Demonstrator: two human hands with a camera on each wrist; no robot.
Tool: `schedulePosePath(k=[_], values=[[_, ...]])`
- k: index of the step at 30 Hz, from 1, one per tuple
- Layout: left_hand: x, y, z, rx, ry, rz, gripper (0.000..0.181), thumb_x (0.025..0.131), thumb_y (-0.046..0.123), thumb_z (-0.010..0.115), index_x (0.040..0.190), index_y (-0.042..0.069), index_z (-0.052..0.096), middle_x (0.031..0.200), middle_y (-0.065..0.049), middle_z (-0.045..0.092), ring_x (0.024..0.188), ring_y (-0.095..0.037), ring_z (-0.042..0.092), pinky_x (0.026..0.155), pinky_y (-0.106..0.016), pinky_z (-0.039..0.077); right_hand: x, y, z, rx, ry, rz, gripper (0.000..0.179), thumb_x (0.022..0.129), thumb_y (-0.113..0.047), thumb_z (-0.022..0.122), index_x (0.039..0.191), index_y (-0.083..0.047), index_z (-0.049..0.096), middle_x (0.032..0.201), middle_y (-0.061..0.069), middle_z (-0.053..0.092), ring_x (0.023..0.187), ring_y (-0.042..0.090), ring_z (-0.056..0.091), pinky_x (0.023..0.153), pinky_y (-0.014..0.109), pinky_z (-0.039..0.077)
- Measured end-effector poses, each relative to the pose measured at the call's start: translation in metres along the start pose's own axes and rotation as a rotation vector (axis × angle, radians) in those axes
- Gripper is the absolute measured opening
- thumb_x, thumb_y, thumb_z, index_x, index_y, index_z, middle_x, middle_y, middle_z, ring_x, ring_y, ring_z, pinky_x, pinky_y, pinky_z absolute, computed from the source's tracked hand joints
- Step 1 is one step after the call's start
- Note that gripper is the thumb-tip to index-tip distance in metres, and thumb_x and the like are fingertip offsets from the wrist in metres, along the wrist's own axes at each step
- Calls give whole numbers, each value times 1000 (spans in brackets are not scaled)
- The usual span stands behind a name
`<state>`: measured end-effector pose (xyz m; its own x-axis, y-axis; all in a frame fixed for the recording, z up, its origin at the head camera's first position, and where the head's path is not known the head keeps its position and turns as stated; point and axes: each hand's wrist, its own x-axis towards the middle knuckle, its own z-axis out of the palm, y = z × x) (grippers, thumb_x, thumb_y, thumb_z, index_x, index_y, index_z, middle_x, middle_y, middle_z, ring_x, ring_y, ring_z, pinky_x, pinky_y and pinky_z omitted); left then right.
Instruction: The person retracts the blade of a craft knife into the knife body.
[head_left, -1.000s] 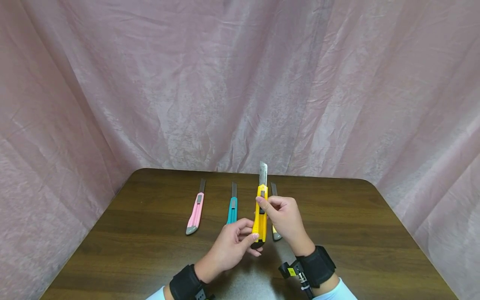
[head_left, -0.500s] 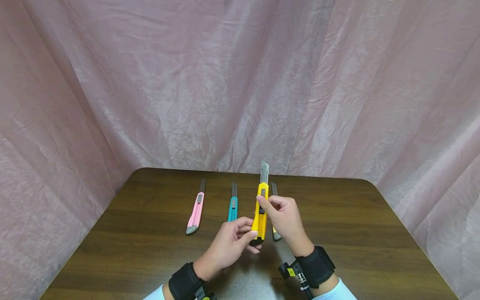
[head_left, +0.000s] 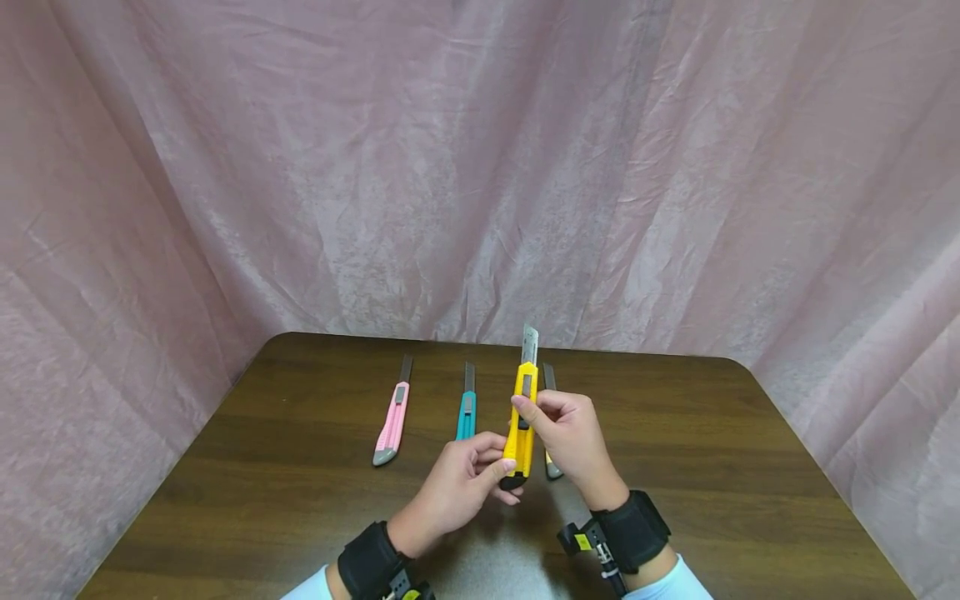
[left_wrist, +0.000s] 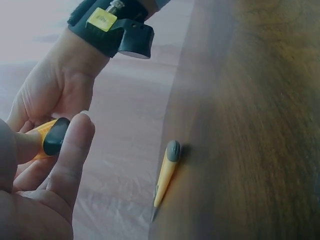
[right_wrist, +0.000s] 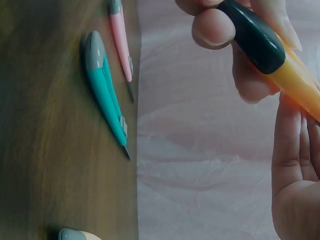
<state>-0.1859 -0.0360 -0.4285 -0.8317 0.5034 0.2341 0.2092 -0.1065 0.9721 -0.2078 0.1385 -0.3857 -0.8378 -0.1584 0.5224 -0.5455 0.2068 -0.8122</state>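
A yellow utility knife (head_left: 517,450) with a black end cap is held up above the table, its blade (head_left: 529,345) out and pointing away. My left hand (head_left: 453,492) pinches the knife near its capped end, thumb on top. Higher up the handle, my right hand (head_left: 573,433) grips it, the thumb lying by the slider. In the right wrist view the black end cap (right_wrist: 255,37) sits between the left fingers. Behind the right hand lies a pale yellow utility knife (left_wrist: 168,172), partly hidden in the head view.
On the brown table (head_left: 300,467), a pink utility knife (head_left: 392,421) lies to the left. A teal utility knife (head_left: 467,412) lies nearer the middle, its lower end behind the left hand. Both have blades out. Pink cloth (head_left: 450,167) hangs behind the table.
The yellow knife has tilted slightly, its capped end shifting a little left and its blade tip a little right. Both hands keep their hold on it.
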Motion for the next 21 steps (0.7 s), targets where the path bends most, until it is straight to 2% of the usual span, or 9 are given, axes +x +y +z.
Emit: schedulePosePath(k=[7,11,14,18,21], values=[[1,-1,-1,2,8,1,22,93,-4,54,115,-3,55,101,-13,65,78,-39,64,64,-42,57,0,2,1,-25,17,31,25,92,-10,64,67,-4,64,51,3,37,46,17,36,36,21,29],[3,-13,-3,-8,15,-24,23,93,-2,55,116,0,56,101,-10,66,78,-35,65,64,-42,57,0,5,0,-33,4,25,28,92,-11,64,64,-4,62,50,2,34,45,17,34,35,22,25],[5,-21,-5,-12,21,-28,23,92,1,57,115,3,57,100,-7,66,78,-32,66,64,-42,57,0,6,0,-28,-1,1,24,91,-9,65,67,-4,63,50,2,32,45,16,32,36,24,22],[6,-24,-6,-12,25,0,21,93,3,57,114,4,57,99,-7,66,76,-32,66,64,-44,57,0,5,1,-15,-10,-17,19,90,-6,65,71,-5,65,51,1,33,45,17,31,36,24,21],[6,-24,-6,-9,26,11,20,93,5,57,113,5,58,99,-6,66,76,-33,66,63,-44,57,0,4,1,0,-11,2,19,91,-6,64,73,-2,65,51,3,35,46,17,33,36,22,25]])
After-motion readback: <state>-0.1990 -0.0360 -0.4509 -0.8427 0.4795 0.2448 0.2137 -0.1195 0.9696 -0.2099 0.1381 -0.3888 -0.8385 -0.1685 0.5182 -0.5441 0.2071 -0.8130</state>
